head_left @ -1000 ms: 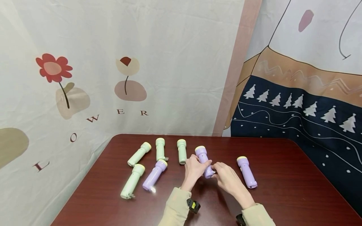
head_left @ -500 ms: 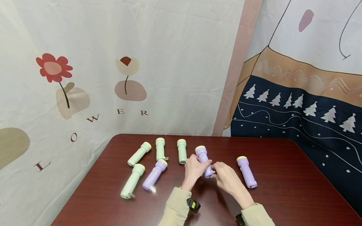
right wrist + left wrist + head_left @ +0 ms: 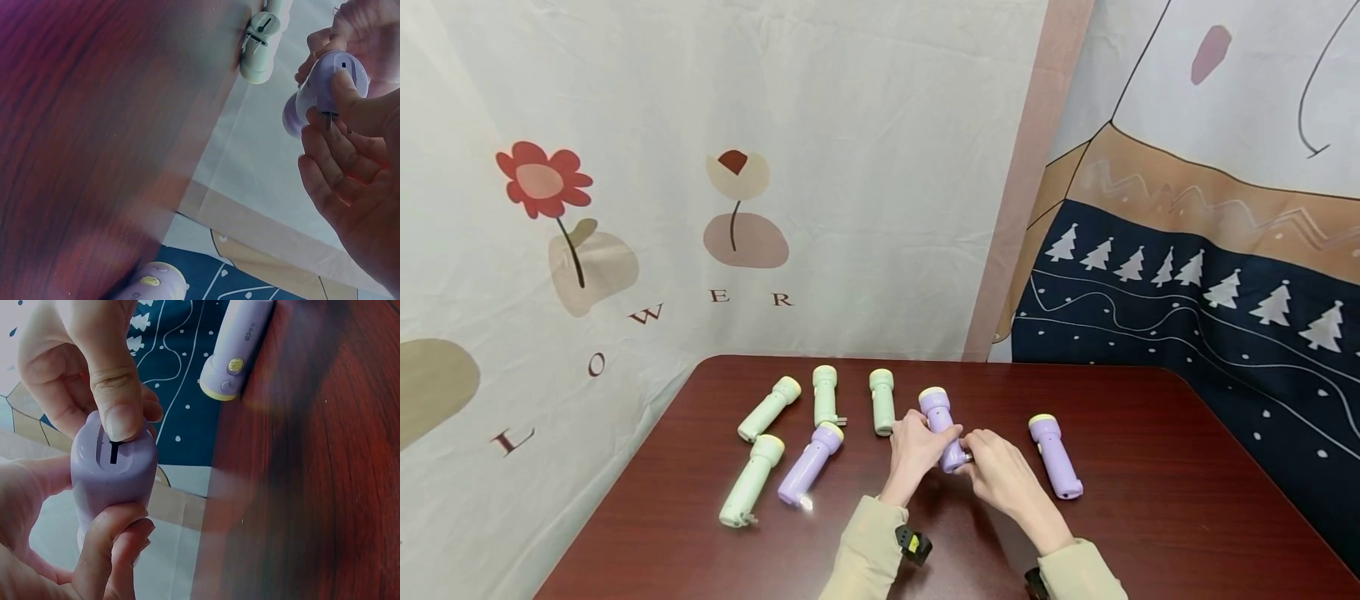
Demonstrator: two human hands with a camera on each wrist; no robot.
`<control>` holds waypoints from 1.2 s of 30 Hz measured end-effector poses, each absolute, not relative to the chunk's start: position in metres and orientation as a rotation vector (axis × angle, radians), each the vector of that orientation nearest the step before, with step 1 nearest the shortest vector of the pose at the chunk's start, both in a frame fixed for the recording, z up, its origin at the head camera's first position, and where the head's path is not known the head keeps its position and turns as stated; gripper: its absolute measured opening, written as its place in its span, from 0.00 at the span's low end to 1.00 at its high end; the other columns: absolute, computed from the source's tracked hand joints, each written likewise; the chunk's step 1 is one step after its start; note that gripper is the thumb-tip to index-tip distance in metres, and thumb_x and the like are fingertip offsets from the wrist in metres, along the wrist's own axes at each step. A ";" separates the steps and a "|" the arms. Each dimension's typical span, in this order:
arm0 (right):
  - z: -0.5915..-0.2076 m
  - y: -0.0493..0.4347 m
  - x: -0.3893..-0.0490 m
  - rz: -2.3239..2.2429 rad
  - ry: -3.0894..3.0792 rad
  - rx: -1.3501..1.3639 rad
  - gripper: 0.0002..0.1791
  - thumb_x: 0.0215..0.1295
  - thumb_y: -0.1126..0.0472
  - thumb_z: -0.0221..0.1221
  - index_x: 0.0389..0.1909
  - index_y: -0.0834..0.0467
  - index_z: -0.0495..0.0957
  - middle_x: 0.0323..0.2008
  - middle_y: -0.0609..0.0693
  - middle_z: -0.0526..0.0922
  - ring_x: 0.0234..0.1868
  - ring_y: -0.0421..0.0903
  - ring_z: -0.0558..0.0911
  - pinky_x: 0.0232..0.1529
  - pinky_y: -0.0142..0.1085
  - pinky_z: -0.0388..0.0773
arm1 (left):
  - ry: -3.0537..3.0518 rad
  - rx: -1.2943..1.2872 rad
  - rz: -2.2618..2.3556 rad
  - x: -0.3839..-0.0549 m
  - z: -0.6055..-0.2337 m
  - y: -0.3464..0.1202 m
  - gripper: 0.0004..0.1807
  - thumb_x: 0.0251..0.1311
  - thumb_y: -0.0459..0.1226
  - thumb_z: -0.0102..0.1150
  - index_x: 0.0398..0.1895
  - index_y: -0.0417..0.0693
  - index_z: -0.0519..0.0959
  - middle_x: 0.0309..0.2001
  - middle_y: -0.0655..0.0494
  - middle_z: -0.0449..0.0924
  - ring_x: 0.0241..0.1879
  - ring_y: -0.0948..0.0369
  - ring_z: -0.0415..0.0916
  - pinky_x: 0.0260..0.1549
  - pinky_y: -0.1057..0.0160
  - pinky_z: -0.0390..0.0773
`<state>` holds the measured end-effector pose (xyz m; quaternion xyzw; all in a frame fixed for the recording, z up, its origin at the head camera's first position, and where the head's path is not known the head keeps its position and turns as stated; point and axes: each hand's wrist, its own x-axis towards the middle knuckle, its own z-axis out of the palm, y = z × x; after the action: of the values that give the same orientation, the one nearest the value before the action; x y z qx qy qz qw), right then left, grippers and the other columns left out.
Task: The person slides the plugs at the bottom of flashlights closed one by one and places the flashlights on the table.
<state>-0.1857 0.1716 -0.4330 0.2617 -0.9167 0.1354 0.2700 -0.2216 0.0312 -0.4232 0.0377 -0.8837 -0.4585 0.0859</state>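
Barely shifted since the earlier frame, the purple flashlight [image 3: 936, 405] is over the surface [image 3: 1150, 467] toward the middle of its far edge — the left hand [image 3: 912, 447] grips it while the right hand [image 3: 1006, 477] pinches its slotted tail end [image 3: 111, 478] beside metal prongs [image 3: 329, 122]. Another purple flashlight [image 3: 1057, 461] lies toward the right edge — four green flashlights [image 3: 750, 487] and a third purple one [image 3: 809, 465] toward the left.

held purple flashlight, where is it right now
In the head view, the held purple flashlight is just right of centre, between the rightmost green flashlight and the rightmost purple flashlight.
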 end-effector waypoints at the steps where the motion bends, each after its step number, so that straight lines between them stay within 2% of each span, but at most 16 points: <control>1: -0.433 0.172 -0.186 0.362 -2.465 0.707 0.16 0.41 0.66 0.73 0.31 0.61 0.78 0.25 0.48 0.77 0.27 0.41 0.74 0.27 0.31 0.73 | -2.637 0.114 -1.369 -0.222 -0.423 0.031 0.27 0.39 0.51 0.72 0.30 0.38 0.76 0.22 0.52 0.76 0.24 0.59 0.71 0.21 0.66 0.67; 11: -0.432 0.172 -0.186 0.359 -2.467 0.714 0.16 0.41 0.66 0.73 0.31 0.62 0.77 0.25 0.48 0.76 0.26 0.41 0.73 0.26 0.30 0.72 | -2.639 0.112 -1.360 -0.221 -0.423 0.031 0.27 0.39 0.51 0.72 0.29 0.38 0.75 0.22 0.52 0.75 0.23 0.59 0.71 0.21 0.66 0.67; 21: -0.430 0.170 -0.185 0.358 -2.554 0.654 0.19 0.43 0.58 0.74 0.32 0.61 0.77 0.24 0.45 0.74 0.26 0.39 0.69 0.25 0.28 0.69 | -2.623 0.102 -1.359 -0.220 -0.422 0.031 0.24 0.39 0.51 0.73 0.24 0.41 0.74 0.20 0.53 0.75 0.21 0.61 0.70 0.19 0.67 0.65; 30: -0.430 0.168 -0.186 0.381 -2.583 0.614 0.20 0.42 0.56 0.74 0.32 0.60 0.77 0.25 0.45 0.75 0.27 0.39 0.70 0.26 0.28 0.69 | -2.550 0.044 -1.353 -0.215 -0.422 0.030 0.25 0.42 0.52 0.71 0.22 0.43 0.70 0.19 0.53 0.71 0.21 0.60 0.67 0.19 0.67 0.63; 36: -0.429 0.167 -0.186 0.387 -2.595 0.605 0.19 0.42 0.57 0.74 0.32 0.60 0.77 0.25 0.45 0.75 0.26 0.39 0.70 0.26 0.28 0.69 | -2.579 0.079 -1.373 -0.218 -0.423 0.030 0.24 0.40 0.51 0.72 0.21 0.43 0.70 0.19 0.54 0.70 0.20 0.60 0.67 0.19 0.67 0.62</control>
<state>-0.1856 0.1670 -0.4293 0.2189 -0.9396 0.1400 0.2226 -0.2183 0.0304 -0.4230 0.0269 -0.8771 -0.4670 0.1092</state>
